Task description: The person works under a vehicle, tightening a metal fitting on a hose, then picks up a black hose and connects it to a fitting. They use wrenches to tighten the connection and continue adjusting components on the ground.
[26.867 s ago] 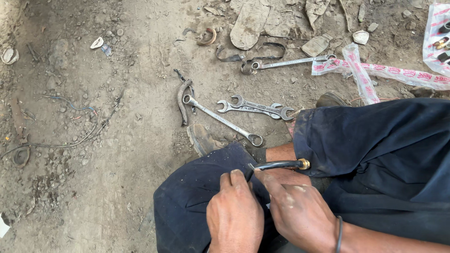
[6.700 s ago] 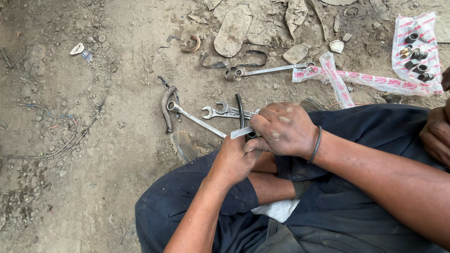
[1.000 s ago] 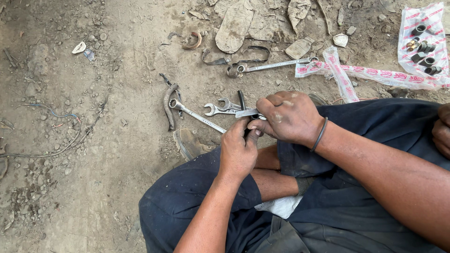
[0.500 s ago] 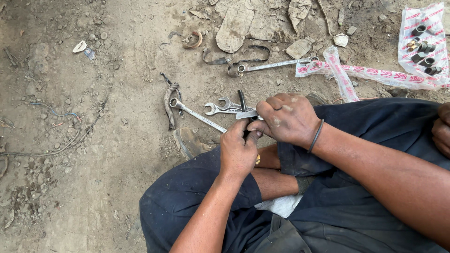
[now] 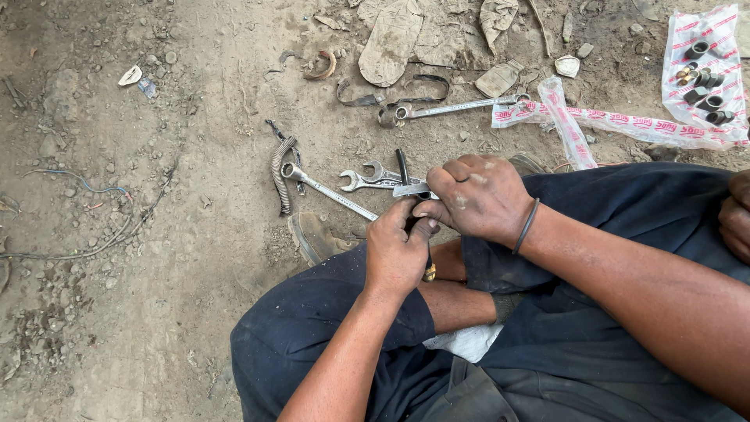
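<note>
The person sits on bare dirt ground (image 5: 156, 234) in dark blue work clothes, both hands meeting just above the raised left knee. The left hand (image 5: 397, 254) is curled into a tight fist around a black hose (image 5: 402, 166), whose upper end sticks straight up out of the grip; a brass fitting (image 5: 429, 272) shows just under the heel of that hand. The right hand (image 5: 480, 195), with a dark band on its wrist, has its fingers closed over a thin flat metal blade (image 5: 410, 190), pressing it sideways against the hose right above the left fist. The fingertips of both hands touch one another there.

On the ground just beyond the hands lie two open-ended spanners (image 5: 373, 178), crossing each other, and beside them a long ring spanner (image 5: 328, 190) runs at a slant towards the knee. A grey ribbed hose piece (image 5: 279, 176) curves along the ring spanner's far end. Farther off, towards the top edge of the ground, another long spanner (image 5: 453, 108) rests next to a black strap. In the top right corner a clear plastic bag (image 5: 703, 70) with red print holds small dark and brass fittings, with a strip of the same plastic (image 5: 625, 125) stretched beside it
</note>
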